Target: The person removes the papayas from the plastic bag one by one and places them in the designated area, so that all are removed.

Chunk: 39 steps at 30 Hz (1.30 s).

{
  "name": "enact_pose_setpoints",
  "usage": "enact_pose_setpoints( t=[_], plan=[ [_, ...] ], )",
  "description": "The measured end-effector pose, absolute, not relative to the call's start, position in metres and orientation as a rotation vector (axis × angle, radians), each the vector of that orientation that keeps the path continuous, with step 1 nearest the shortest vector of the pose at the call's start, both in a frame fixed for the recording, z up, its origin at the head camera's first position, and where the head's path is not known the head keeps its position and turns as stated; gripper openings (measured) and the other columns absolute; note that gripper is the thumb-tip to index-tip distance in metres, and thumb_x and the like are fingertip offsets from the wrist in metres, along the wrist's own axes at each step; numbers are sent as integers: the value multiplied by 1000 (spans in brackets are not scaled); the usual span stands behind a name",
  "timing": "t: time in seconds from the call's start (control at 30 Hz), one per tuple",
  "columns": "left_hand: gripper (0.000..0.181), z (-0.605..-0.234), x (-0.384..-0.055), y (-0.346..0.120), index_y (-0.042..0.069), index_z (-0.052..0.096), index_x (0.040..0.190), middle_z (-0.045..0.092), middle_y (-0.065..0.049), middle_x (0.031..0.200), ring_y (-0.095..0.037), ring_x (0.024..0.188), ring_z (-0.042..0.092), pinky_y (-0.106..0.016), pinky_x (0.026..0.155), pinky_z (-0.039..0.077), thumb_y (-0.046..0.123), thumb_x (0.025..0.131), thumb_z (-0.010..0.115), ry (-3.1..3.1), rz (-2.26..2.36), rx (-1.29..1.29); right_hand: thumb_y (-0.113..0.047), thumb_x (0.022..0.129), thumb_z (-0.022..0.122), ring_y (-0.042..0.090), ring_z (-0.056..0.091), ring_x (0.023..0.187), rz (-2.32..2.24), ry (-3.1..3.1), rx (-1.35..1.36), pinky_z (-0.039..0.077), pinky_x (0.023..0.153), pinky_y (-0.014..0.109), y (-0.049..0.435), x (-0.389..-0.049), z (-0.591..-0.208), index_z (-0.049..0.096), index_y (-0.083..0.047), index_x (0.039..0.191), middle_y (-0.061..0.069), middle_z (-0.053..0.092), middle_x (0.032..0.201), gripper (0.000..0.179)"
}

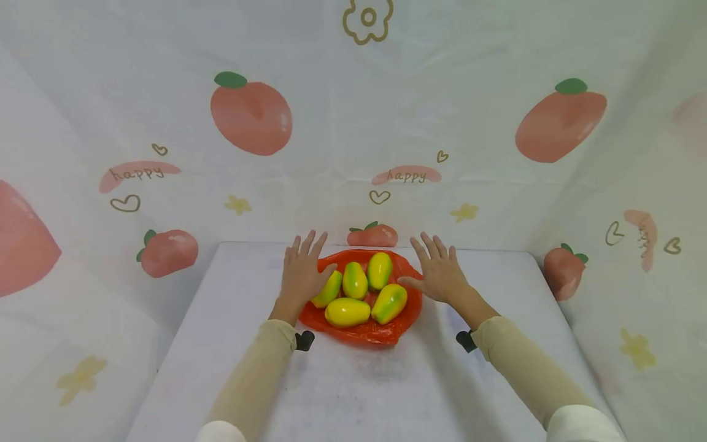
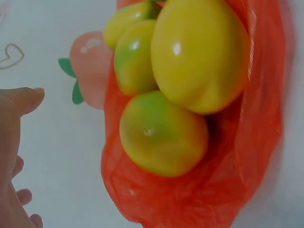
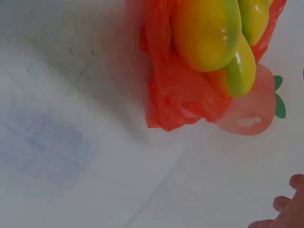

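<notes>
Several glossy, oval yellow-and-green fruits, among them a front one (image 1: 347,312) lying sideways, rest on a spread red plastic bag (image 1: 381,333). My left hand (image 1: 301,276) is at the bag's left side, fingers straight and spread, its thumb overlapping the leftmost fruit (image 1: 329,291) in the head view. On the opposite side my right hand (image 1: 440,274) has its fingers extended, the thumb pointing in over the bag's right edge. Neither hand grips anything. The left wrist view shows the left thumb (image 2: 26,100) apart from the fruits; the right wrist view catches only right fingertips (image 3: 281,204).
The bag lies toward the back of a white-covered table (image 1: 353,393). Behind it rises a white cloth backdrop (image 1: 331,202) printed with red fruits, hearts and the word happy. Similar cloth hangs at both sides. Dark patches (image 1: 304,341) show by the wrists.
</notes>
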State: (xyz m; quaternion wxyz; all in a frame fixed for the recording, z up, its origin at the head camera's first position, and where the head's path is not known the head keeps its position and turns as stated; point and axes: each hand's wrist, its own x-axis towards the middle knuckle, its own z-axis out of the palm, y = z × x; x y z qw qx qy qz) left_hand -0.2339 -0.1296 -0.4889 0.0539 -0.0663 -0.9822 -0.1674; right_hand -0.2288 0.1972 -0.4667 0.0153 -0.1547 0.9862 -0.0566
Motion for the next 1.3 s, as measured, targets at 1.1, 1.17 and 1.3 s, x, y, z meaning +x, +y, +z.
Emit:
enact_pose_setpoints(
  t=[1.1, 1.17, 1.3],
  plan=[
    [74, -546, -210, -209, 22, 35, 160, 45, -17, 157, -42, 137, 49, -58, 113, 46, 36, 95, 69, -2994, -1222, 168, -32, 82, 85, 32, 49, 136, -685, 2689, -605, 49, 112, 53, 181, -221, -491, 54, -14, 145, 11, 51, 147, 72],
    [75, -549, -210, -211, 21, 34, 160, 46, -18, 155, -43, 137, 49, -58, 113, 46, 38, 95, 69, -3011, -1222, 194, -31, 82, 86, 32, 49, 135, -678, 2681, -612, 49, 112, 53, 180, -222, -490, 54, -13, 144, 11, 52, 146, 72],
    [79, -556, -208, -213, 19, 31, 161, 48, -19, 153, -43, 136, 50, -58, 111, 47, 42, 95, 68, -3013, -1277, 261, -32, 81, 86, 32, 49, 136, -700, 2649, -599, 47, 114, 54, 177, -223, -491, 55, -12, 144, 11, 52, 146, 73]
  ],
)
